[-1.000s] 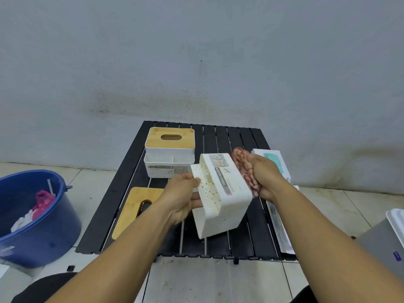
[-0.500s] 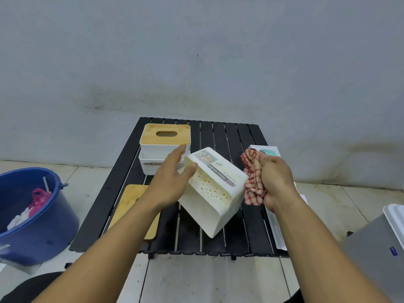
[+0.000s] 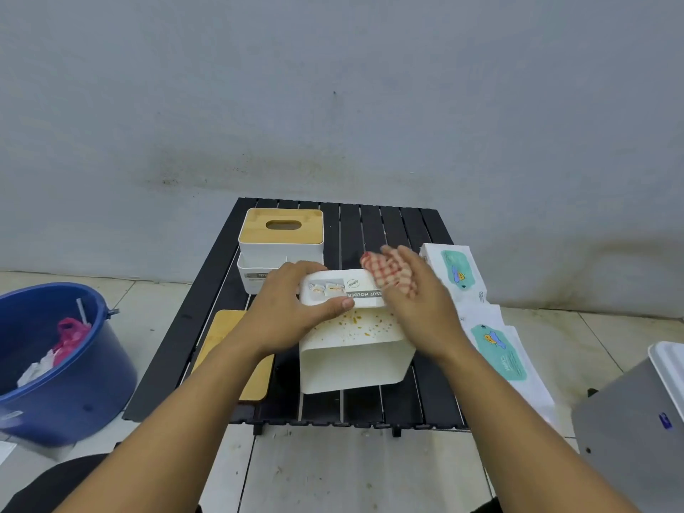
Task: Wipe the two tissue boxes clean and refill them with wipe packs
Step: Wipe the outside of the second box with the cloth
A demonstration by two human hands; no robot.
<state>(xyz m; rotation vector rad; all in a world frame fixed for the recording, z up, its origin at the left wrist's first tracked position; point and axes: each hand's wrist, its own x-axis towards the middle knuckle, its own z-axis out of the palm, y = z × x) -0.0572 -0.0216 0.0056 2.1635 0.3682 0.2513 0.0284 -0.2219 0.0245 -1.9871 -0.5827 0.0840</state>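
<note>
Gripping the white tissue box (image 3: 355, 349) over the black counter (image 3: 370, 224), the left hand (image 3: 292, 309) curled its fingers round the labelled end; the flat fingers of the right hand (image 3: 418, 305) pressed a red checked cloth (image 3: 381, 270) onto it. Yellow-brown specks dotted the box's side.

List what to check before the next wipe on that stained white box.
1. Grip of left hand on box: ok, thumb across the label.
2. The cloth on the box: ok, right hand presses it at the far right corner.
3. Face clean: not ok, brown specks cover it.
4. Resting on the table: cannot tell.
5. The lid off: ok, lying at the left.
6. Both wipe packs near: ok, along the table's right edge.
</note>
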